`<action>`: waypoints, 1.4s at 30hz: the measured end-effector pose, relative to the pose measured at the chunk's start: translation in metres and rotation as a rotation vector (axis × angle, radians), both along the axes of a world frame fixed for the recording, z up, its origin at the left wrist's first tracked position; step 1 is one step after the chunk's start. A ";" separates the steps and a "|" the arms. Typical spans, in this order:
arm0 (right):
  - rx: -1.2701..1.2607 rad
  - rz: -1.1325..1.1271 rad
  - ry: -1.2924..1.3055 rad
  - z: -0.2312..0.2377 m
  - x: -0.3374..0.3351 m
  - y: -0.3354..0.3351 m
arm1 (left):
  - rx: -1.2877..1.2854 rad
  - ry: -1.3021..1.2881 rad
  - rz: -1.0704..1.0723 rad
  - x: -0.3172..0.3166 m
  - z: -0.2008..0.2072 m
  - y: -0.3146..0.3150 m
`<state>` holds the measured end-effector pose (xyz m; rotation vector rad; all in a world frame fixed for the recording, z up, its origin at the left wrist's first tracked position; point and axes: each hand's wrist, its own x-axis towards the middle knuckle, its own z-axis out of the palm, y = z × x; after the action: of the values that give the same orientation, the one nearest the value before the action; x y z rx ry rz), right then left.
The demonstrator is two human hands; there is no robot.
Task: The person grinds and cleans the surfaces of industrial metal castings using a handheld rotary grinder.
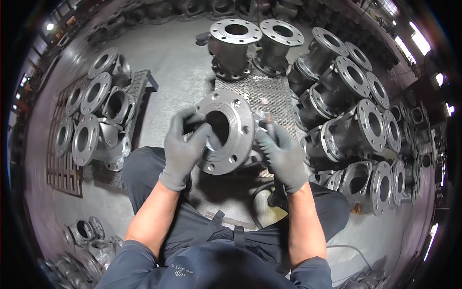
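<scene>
In front of me a grey metal flanged valve body [243,118] stands tilted, its round face with bolt holes and dark bore turned toward me. My left hand [183,151], in a grey glove, is closed at the flange's left edge. Its thumb reaches over the face by the bore, where a pale blurred patch shows. My right hand [285,156], gloved alike, is beside the flange's right edge with bent fingers. Between them is a small shiny thing [263,118], too smeared to name. The valve body hides part of the metal stand [284,101] under it.
Two upright flanged bodies [236,36] stand at the stand's far end. Stacked flanged bodies [353,77] crowd the right side. On the left, more flanged castings [94,94] rest on a slatted rack [60,171]. Castings [98,248] also lie at lower left; a cable [358,250] runs at lower right.
</scene>
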<state>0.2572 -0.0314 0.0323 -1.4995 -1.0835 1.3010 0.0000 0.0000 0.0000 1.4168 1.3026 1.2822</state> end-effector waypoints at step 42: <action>0.275 0.270 -0.305 -0.005 -0.009 -0.022 | -0.460 0.063 -0.092 -0.048 -0.024 -0.026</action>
<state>0.2483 -0.0533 0.0274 -1.4043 -1.6388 1.0626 -0.0479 -0.0259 -0.0238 1.1782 1.4439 0.8134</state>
